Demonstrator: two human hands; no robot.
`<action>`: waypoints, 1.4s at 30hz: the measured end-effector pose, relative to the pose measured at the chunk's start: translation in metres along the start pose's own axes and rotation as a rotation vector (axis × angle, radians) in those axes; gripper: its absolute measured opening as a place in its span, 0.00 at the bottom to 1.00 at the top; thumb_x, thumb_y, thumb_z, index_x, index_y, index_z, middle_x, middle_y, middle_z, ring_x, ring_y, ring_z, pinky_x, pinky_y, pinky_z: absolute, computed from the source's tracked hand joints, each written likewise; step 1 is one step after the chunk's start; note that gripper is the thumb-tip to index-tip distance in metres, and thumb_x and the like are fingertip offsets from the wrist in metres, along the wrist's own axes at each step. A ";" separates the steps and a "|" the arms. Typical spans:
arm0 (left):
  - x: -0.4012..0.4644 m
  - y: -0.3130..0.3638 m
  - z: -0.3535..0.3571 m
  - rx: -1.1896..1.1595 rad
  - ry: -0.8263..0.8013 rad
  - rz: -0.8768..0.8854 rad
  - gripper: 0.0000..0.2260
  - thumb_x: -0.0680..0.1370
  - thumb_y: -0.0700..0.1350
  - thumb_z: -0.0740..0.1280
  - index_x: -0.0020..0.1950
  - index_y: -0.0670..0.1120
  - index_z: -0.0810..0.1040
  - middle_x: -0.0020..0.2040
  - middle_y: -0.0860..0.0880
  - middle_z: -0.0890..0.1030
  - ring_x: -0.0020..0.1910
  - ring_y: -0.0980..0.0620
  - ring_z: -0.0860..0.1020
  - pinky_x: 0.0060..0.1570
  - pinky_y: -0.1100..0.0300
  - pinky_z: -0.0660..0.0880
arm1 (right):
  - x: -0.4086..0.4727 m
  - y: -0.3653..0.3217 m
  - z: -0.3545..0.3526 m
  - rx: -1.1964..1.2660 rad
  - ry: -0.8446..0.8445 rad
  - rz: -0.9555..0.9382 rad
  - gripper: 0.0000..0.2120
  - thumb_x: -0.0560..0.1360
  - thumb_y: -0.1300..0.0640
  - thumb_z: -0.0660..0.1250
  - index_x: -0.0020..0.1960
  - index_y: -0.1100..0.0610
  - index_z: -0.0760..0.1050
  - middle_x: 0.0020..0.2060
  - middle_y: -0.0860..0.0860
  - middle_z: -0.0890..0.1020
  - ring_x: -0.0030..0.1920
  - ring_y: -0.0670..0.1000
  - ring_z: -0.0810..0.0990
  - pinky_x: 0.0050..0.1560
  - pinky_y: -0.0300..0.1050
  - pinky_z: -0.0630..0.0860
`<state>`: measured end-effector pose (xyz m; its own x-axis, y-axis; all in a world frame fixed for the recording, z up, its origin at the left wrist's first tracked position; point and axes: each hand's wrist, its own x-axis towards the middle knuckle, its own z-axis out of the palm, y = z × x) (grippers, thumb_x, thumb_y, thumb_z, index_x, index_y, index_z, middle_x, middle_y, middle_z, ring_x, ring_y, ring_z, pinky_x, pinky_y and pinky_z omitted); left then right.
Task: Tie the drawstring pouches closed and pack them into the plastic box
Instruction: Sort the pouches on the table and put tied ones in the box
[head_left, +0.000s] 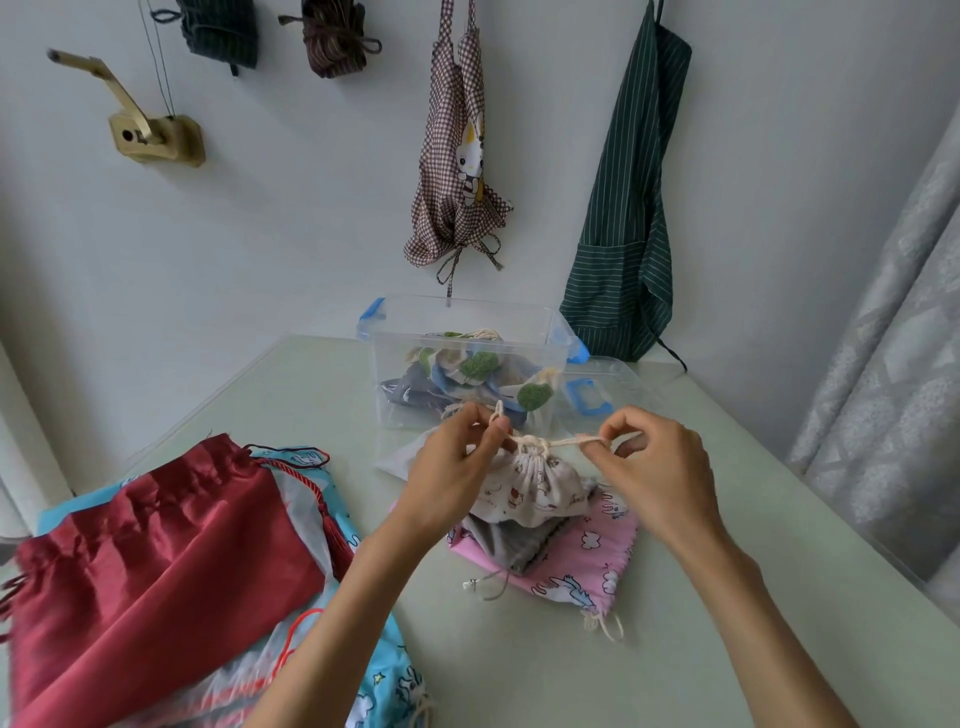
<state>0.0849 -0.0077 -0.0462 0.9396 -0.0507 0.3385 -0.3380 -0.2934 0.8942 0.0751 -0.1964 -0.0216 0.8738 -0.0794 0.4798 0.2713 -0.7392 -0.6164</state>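
A small white printed pouch (535, 486) sits gathered shut at its neck in the middle of the table, on top of a grey pouch (506, 543) and a pink pouch (587, 558). My left hand (452, 467) pinches one end of its cream drawstring (566, 442) at the left of the neck. My right hand (654, 467) pinches the other end, pulled out taut to the right. The clear plastic box (395, 374) with blue clips stands just behind, holding several pouches with green prints.
A large dark red satin pouch (150, 561) lies at the left over a blue printed pouch (384, 680) and clear plastic. The box lid (597, 387) lies right of the box. Aprons hang on the wall behind. A curtain hangs at the right.
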 end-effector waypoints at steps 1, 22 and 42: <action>0.001 -0.001 -0.003 0.028 0.016 0.010 0.12 0.79 0.53 0.61 0.45 0.47 0.78 0.42 0.55 0.83 0.47 0.56 0.81 0.56 0.50 0.75 | 0.002 0.001 -0.009 0.146 -0.160 0.028 0.09 0.70 0.51 0.73 0.34 0.51 0.77 0.30 0.45 0.79 0.34 0.44 0.78 0.36 0.39 0.69; -0.004 0.015 0.003 -0.517 0.284 -0.369 0.08 0.78 0.46 0.65 0.50 0.45 0.83 0.40 0.53 0.82 0.34 0.63 0.79 0.26 0.73 0.68 | 0.001 -0.007 0.007 1.246 -0.331 0.593 0.10 0.73 0.55 0.67 0.36 0.57 0.70 0.30 0.53 0.78 0.26 0.45 0.74 0.22 0.32 0.70; -0.005 0.012 0.005 -0.103 -0.065 -0.261 0.09 0.79 0.49 0.64 0.44 0.46 0.80 0.30 0.51 0.71 0.29 0.57 0.66 0.29 0.72 0.61 | -0.004 -0.025 0.006 0.771 -0.455 0.314 0.06 0.73 0.67 0.68 0.47 0.59 0.75 0.30 0.50 0.77 0.25 0.43 0.70 0.23 0.34 0.66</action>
<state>0.0764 -0.0152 -0.0387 0.9959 -0.0487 0.0761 -0.0846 -0.2064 0.9748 0.0675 -0.1740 -0.0117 0.9814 0.1890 0.0326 0.0465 -0.0698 -0.9965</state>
